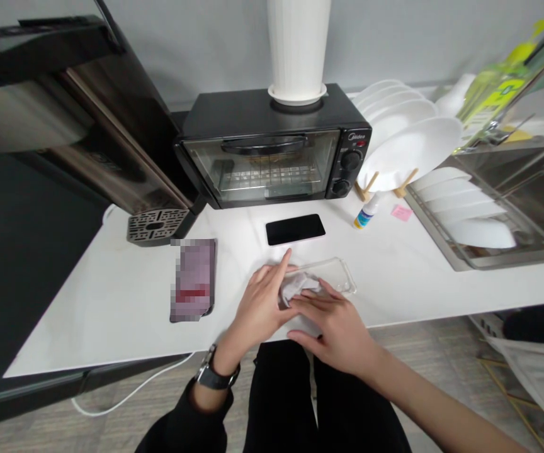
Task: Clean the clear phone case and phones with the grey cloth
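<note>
A clear phone case (342,275) lies on the white counter near its front edge. My left hand (259,305) holds the left end of the case, fingers around it and one digit pointing up. Inside the case sits a crumpled pale cloth or tissue (300,285). The fingers of my right hand (338,324) press on that cloth; their tips are partly hidden. Just beyond the case, a phone (295,229) rests flat with its black screen up. A small white bottle with a blue and yellow label (365,212) stands to the right.
Behind is a black toaster oven (272,145) with a white ribbed pot (299,50) on top. A drink machine (158,223) and a blurred-out flat item (193,280) are at left. White plates (408,138), a pink note (401,212) and the sink (456,255) are at right.
</note>
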`<state>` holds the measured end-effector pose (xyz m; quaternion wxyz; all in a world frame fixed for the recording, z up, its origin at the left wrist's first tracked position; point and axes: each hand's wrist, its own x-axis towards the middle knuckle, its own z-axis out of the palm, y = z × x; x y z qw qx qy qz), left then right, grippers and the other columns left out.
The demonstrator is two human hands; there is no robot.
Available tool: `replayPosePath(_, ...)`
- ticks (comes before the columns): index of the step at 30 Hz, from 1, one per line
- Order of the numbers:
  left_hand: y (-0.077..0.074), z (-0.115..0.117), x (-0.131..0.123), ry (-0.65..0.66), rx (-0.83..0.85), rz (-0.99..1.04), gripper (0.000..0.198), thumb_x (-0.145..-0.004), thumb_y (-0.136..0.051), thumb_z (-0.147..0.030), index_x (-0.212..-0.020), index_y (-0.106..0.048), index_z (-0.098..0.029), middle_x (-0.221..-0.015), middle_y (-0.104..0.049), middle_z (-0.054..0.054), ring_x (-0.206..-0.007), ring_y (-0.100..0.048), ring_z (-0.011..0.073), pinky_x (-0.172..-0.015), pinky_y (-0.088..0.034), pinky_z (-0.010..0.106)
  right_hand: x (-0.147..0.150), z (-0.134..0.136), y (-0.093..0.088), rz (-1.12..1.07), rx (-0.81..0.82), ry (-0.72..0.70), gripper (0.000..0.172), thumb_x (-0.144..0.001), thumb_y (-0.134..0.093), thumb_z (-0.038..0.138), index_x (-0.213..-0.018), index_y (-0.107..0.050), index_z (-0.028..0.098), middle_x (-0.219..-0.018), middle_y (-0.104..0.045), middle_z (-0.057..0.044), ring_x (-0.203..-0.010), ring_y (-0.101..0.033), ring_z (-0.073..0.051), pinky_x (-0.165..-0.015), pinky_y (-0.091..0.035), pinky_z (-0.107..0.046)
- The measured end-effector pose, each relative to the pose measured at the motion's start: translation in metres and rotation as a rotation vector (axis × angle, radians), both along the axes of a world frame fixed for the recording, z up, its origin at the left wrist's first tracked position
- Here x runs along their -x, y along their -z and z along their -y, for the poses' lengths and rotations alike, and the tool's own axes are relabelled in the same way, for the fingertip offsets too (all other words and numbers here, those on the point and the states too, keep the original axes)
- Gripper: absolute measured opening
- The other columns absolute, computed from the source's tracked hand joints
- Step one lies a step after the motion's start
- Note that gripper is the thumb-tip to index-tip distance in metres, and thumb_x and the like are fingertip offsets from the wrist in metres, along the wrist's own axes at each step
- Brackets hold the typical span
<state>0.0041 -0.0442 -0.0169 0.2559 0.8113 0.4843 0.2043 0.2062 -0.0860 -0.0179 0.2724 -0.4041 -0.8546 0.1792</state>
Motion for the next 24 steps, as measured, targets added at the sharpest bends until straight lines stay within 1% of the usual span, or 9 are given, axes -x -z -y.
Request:
replayPosePath(4, -0.001, 0.0, -0.001, 0.001, -0.005, -0.001, 0.127, -0.08, -0.089, -0.041, -0.169, 0.002, -0.039, -0.148, -0.062, 0.003, -0.127, -0.053, 0.0306, -0.111, -0.039, 0.046, -0.062, 0.002, 0.002, 0.106, -0.015, 0.111, 0.03, -0.106, -0.056, 0.04, -0.129, -0.068, 0.023, -0.124, -0.079, -0.007, -0.12, -0.073, -0.026, -0.125, -0.035, -0.056)
replayPosePath(6, -0.001, -0.001, -0.001, -0.004, -0.002, -0.002, 0.127, -0.08, -0.09, -0.038, -0.168, 0.001, -0.041, -0.148, -0.063, 0.001, -0.126, -0.053, 0.0301, -0.112, -0.038, 0.047, -0.077, -0.006, 0.003, 0.165, -0.079, 0.199, 0.029, -0.107, -0.055, 0.037, -0.128, -0.069, 0.022, -0.122, -0.08, -0.009, -0.118, -0.074, -0.027, -0.126, -0.031, -0.06)
replayPosePath(9, -0.001, -0.002, -0.002, -0.002, -0.005, 0.003, 0.126, -0.08, -0.09, -0.039, -0.169, 0.0, -0.039, -0.146, -0.064, 0.002, -0.127, -0.053, 0.0306, -0.113, -0.037, 0.048, -0.054, -0.018, 0.004, 0.17, -0.129, 0.233, 0.038, -0.106, -0.057, 0.045, -0.129, -0.067, 0.017, -0.12, -0.079, -0.014, -0.12, -0.072, -0.031, -0.125, -0.03, -0.062)
replayPosePath(12, -0.001, -0.002, -0.002, 0.002, -0.01, -0.001, 0.121, -0.083, -0.087, -0.037, -0.169, -0.002, -0.036, -0.141, -0.067, 0.005, -0.123, -0.055, 0.0306, -0.11, -0.04, 0.047, -0.004, -0.02, 0.002, 0.085, -0.106, 0.099, 0.048, -0.101, -0.061, 0.055, -0.124, -0.069, 0.014, -0.116, -0.08, -0.015, -0.118, -0.073, -0.031, -0.124, -0.036, -0.055)
replayPosePath(14, -0.001, 0.0, 0.0, 0.003, -0.001, -0.004, 0.119, -0.085, -0.085, -0.031, -0.169, -0.001, -0.036, -0.141, -0.066, 0.005, -0.121, -0.056, 0.0299, -0.108, -0.042, 0.045, 0.013, -0.014, 0.0, 0.05, -0.073, 0.009, 0.047, -0.1, -0.062, 0.057, -0.119, -0.07, 0.015, -0.115, -0.08, -0.013, -0.114, -0.074, -0.029, -0.125, -0.037, -0.051)
replayPosePath(17, -0.001, 0.001, 0.001, 0.001, 0.016, 0.006, 0.124, -0.082, -0.088, -0.031, -0.169, 0.001, -0.037, -0.147, -0.063, 0.004, -0.126, -0.054, 0.0302, -0.11, -0.041, 0.046, -0.01, -0.003, -0.003, 0.062, -0.028, -0.002, 0.035, -0.103, -0.06, 0.05, -0.12, -0.07, 0.022, -0.117, -0.081, -0.006, -0.113, -0.075, -0.024, -0.127, -0.032, -0.05)
replayPosePath(21, -0.001, 0.0, -0.001, -0.011, 0.023, 0.01, 0.126, -0.078, -0.091, -0.034, -0.169, -0.003, -0.037, -0.147, -0.063, 0.004, -0.128, -0.054, 0.031, -0.112, -0.039, 0.049, -0.071, -0.003, -0.001, 0.151, -0.097, 0.18, 0.029, -0.109, -0.052, 0.041, -0.124, -0.069, 0.024, -0.117, -0.081, -0.006, -0.112, -0.076, -0.025, -0.127, -0.028, -0.055)
replayPosePath(22, -0.001, -0.001, -0.001, -0.014, 0.021, 0.01, 0.126, -0.078, -0.091, -0.033, -0.169, -0.003, -0.037, -0.147, -0.063, 0.005, -0.128, -0.054, 0.0311, -0.112, -0.039, 0.049, -0.078, -0.006, 0.0, 0.168, -0.116, 0.215, 0.03, -0.109, -0.051, 0.041, -0.125, -0.069, 0.022, -0.117, -0.081, -0.007, -0.113, -0.076, -0.026, -0.127, -0.028, -0.057)
replayPosePath(24, -0.002, -0.002, -0.002, -0.013, 0.016, 0.014, 0.125, -0.079, -0.09, -0.035, -0.169, -0.004, -0.037, -0.147, -0.064, 0.004, -0.128, -0.055, 0.031, -0.113, -0.038, 0.05, -0.072, -0.014, 0.002, 0.17, -0.129, 0.233, 0.035, -0.108, -0.052, 0.045, -0.127, -0.068, 0.02, -0.119, -0.08, -0.01, -0.117, -0.074, -0.029, -0.126, -0.03, -0.059)
